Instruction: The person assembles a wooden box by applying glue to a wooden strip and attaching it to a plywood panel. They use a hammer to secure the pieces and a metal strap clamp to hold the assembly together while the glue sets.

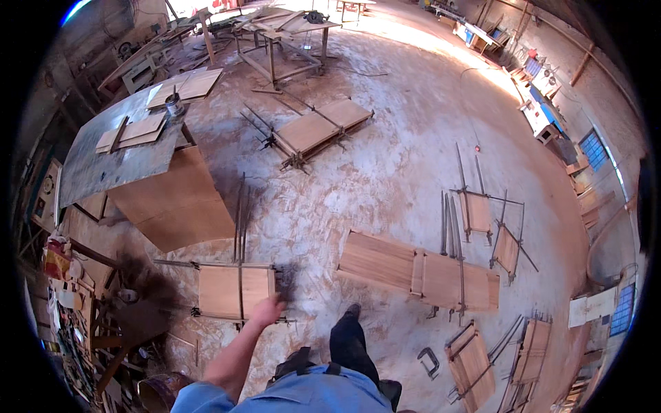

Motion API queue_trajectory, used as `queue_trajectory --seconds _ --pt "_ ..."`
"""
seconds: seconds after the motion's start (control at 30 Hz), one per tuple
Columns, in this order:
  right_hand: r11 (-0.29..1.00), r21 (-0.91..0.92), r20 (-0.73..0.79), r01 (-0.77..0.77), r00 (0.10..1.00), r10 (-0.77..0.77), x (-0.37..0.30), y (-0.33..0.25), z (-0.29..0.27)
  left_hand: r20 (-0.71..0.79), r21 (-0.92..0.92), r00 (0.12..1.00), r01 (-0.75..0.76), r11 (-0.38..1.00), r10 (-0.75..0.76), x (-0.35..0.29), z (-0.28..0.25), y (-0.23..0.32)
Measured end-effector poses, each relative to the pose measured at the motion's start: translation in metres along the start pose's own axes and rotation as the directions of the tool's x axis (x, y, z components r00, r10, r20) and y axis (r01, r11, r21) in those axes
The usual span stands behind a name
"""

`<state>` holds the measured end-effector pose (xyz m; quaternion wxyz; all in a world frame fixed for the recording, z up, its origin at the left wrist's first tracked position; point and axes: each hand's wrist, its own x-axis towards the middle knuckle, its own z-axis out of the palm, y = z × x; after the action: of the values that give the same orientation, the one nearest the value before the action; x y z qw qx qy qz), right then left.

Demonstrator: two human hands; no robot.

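My left hand [267,311] hangs out in front of me with its fingers curled in. Nothing shows in it. From above, it overlaps the near right corner of a clamped wooden panel [234,290] on the floor; I cannot tell whether they touch. Long dark bar clamps [241,227] cross this panel and stick out beyond its far edge. My right hand is out of view. To the right of my dark shoe [353,310] lies a long run of joined wooden boards [379,258], with a clamp across it.
Several clamped panels lie about, such as a large one [320,127] ahead and a narrow one [470,365] near right. A loose C-clamp [428,363] is on the floor. At left stands a sheet-topped table [89,165] with boards and a can [173,104]; clutter lines the walls.
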<state>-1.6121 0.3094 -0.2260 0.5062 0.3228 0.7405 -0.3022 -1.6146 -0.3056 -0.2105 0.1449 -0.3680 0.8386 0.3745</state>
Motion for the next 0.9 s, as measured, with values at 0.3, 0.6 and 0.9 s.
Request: queue_trajectory --seconds 0.3,0.6,0.9 --pt "0.935 0.189 -0.212 0.299 0.943 -0.258 0.052 -0.272 -0.13 0.174 -0.062 0.976 -0.122 0.991 0.131 0.121 0.013 0.115" --pt "0.905 0.301 -0.228 0.3 0.944 -0.237 0.074 -0.449 -0.122 0.375 0.118 0.806 0.448 0.886 -0.457 0.156 0.031 -0.073" --pt "0.869 0.479 -0.039 -0.125 0.986 0.164 0.081 -0.553 -0.092 0.119 0.097 0.989 0.08 0.992 -0.091 0.437 -0.098 0.092"
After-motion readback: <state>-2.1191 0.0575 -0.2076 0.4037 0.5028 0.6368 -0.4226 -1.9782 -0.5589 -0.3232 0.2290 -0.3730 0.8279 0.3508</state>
